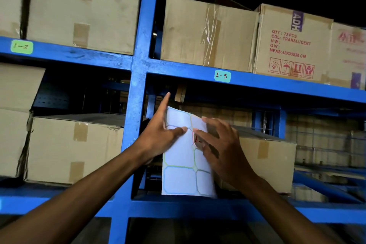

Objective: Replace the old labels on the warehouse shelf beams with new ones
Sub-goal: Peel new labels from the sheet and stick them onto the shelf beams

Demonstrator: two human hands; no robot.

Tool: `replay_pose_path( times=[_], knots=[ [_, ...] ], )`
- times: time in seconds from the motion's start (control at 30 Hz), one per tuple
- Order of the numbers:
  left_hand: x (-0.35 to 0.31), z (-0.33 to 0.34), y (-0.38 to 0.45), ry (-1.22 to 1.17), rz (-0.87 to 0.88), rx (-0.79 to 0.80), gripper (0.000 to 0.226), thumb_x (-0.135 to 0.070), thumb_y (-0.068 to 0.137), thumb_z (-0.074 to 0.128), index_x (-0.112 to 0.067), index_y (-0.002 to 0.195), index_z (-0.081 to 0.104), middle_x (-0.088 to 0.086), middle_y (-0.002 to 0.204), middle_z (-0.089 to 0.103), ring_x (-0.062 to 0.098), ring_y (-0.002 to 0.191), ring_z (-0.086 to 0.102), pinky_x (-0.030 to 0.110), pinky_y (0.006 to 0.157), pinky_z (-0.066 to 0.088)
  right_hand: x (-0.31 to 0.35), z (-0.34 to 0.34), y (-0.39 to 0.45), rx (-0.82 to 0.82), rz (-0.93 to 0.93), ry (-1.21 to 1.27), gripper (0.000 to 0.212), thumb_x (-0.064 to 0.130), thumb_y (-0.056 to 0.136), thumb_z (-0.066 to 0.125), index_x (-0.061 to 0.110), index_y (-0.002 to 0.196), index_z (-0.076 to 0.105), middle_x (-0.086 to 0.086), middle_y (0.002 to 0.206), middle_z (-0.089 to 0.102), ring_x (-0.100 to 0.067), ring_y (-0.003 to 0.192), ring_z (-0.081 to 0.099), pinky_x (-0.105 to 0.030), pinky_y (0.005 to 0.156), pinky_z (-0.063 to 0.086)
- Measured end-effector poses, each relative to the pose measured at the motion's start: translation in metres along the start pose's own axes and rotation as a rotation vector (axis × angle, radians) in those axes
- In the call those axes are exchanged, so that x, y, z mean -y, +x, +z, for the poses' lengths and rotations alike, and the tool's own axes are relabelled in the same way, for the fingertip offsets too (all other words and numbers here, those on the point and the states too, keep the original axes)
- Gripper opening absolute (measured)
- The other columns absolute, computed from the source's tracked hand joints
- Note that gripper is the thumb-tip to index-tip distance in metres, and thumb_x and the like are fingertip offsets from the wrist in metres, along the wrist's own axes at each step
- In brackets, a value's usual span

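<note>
A: In front of the blue upright post (136,93), between two shelf beams, what are the hands holding?

B: A white label sheet (183,166). It stands tall, its long side going up and down, leaning a little to the left at the top. Its bottom edge is close above the lower beam (178,207).

A: How is each grip?

B: The left hand (160,136) holds the sheet's left edge, thumb on the front, pointer finger sticking straight up. The right hand (219,144) has its fingers on the right edge, closed on a red-edged label (198,140) with red writing that is lifting off the sheet.

A: Where are the labels on the shelves?

B: A teal label (222,76) saying 1-3 is stuck on the upper beam (277,83), above the hands and a bit right. A green label (21,46) saying 1-2 is on the left beam (69,53), well apart from the hands.

A: Is there room to move?

B: Yes. There is an open dark gap between the sheet's top and the upper beam. A cardboard box (267,156) sits just behind the right hand, and a printed box (291,43) sits on the beam above.
</note>
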State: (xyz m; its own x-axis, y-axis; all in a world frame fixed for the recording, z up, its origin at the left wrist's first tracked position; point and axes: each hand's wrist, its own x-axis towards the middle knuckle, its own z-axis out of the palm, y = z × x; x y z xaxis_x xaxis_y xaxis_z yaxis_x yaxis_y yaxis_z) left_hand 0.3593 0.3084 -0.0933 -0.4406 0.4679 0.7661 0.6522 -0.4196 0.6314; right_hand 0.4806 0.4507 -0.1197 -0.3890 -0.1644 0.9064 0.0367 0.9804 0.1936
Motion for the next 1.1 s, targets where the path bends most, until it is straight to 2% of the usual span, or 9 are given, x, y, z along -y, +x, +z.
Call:
replay_pose_path(
  times=[0.13,0.23,0.37,0.5,0.6,0.8,0.9,1.0,1.1],
  knots=[
    [0.003,-0.005,-0.003,0.103,0.001,-0.015,0.092,0.0,0.083,0.066,-0.036,0.147,0.01,-0.006,0.15,0.031,0.017,0.125,0.048,0.034,0.099,0.046,0.005,-0.001,-0.002,-0.044,0.022,0.122,0.011,0.015,0.078,0.062,0.014,0.088,0.067,-0.005,0.107,0.068,-0.02,0.107,0.054,-0.038,0.091,0.039],
    [0.009,-0.012,-0.007,0.247,0.006,-0.022,0.089,0.001,0.085,0.062,-0.035,0.148,0.01,0.0,0.114,0.047,0.015,0.092,0.051,0.025,0.074,0.046,0.008,-0.004,-0.005,0.014,0.141,0.276,0.009,0.013,0.078,0.061,0.016,0.086,0.061,0.0,0.091,0.067,-0.016,0.088,0.058,-0.041,0.085,0.046],
    [0.022,-0.017,-0.015,0.435,-0.038,-0.022,0.084,-0.001,0.086,0.057,-0.036,0.147,0.012,0.005,0.063,0.048,0.013,0.048,0.038,0.022,0.047,0.036,0.009,-0.011,-0.01,0.01,0.228,0.459,0.018,0.006,0.081,0.063,0.022,0.087,0.056,0.004,0.088,0.063,-0.014,0.086,0.058,-0.03,0.077,0.049],
    [0.041,-0.008,-0.023,0.45,0.003,0.046,0.082,0.004,0.087,0.053,-0.033,0.148,0.012,-0.011,0.032,0.042,0.007,0.034,0.034,0.012,0.04,0.032,0.007,-0.015,-0.021,0.026,0.346,0.625,0.02,0.007,0.086,0.059,0.025,0.093,0.055,0.011,0.093,0.064,-0.009,0.09,0.062,-0.017,0.076,0.052],
    [0.055,-0.001,-0.025,0.466,0.008,0.073,0.083,0.005,0.087,0.052,-0.029,0.149,0.009,-0.013,0.03,0.043,0.006,0.033,0.036,0.009,0.039,0.029,0.0,-0.02,-0.032,0.03,0.438,0.728,0.039,-0.002,0.084,0.058,0.034,0.099,0.052,0.023,0.093,0.064,-0.001,0.088,0.063,-0.014,0.073,0.053],
    [0.083,0.02,-0.031,0.511,0.031,0.172,0.085,-0.001,0.086,0.054,-0.037,0.148,0.009,-0.006,0.038,0.044,0.005,0.037,0.04,0.015,0.045,0.034,-0.034,-0.019,-0.057,0.209,0.588,0.595,0.069,0.003,0.082,0.063,0.04,0.131,0.032,0.005,0.105,0.058,-0.011,0.092,0.06,-0.025,0.065,0.057],
    [0.102,0.036,-0.044,0.529,0.013,0.257,0.082,-0.006,0.086,0.054,-0.041,0.146,0.012,-0.005,0.046,0.048,0.005,0.044,0.041,0.024,0.057,0.041,-0.054,-0.007,-0.077,0.258,0.652,0.548,0.062,0.002,0.078,0.067,0.032,0.124,0.039,0.002,0.101,0.057,-0.02,0.094,0.06,-0.035,0.073,0.057],
    [0.126,0.058,-0.061,0.525,-0.034,0.355,0.074,-0.003,0.082,0.054,-0.03,0.144,0.025,-0.008,0.041,0.048,0.001,0.045,0.044,0.017,0.054,0.04,-0.068,0.015,-0.106,0.279,0.724,0.523,0.044,-0.003,0.075,0.068,0.019,0.109,0.049,-0.008,0.095,0.059,-0.026,0.09,0.059,-0.044,0.081,0.053],
    [0.147,0.078,-0.07,0.561,-0.103,0.433,0.065,-0.005,0.082,0.054,-0.021,0.141,0.029,-0.01,0.057,0.044,0.012,0.064,0.046,0.026,0.062,0.035,-0.081,0.035,-0.13,0.314,0.789,0.561,0.027,-0.004,0.076,0.067,0.007,0.098,0.059,-0.02,0.089,0.063,-0.033,0.085,0.061,-0.046,0.08,0.052]
  ],
)
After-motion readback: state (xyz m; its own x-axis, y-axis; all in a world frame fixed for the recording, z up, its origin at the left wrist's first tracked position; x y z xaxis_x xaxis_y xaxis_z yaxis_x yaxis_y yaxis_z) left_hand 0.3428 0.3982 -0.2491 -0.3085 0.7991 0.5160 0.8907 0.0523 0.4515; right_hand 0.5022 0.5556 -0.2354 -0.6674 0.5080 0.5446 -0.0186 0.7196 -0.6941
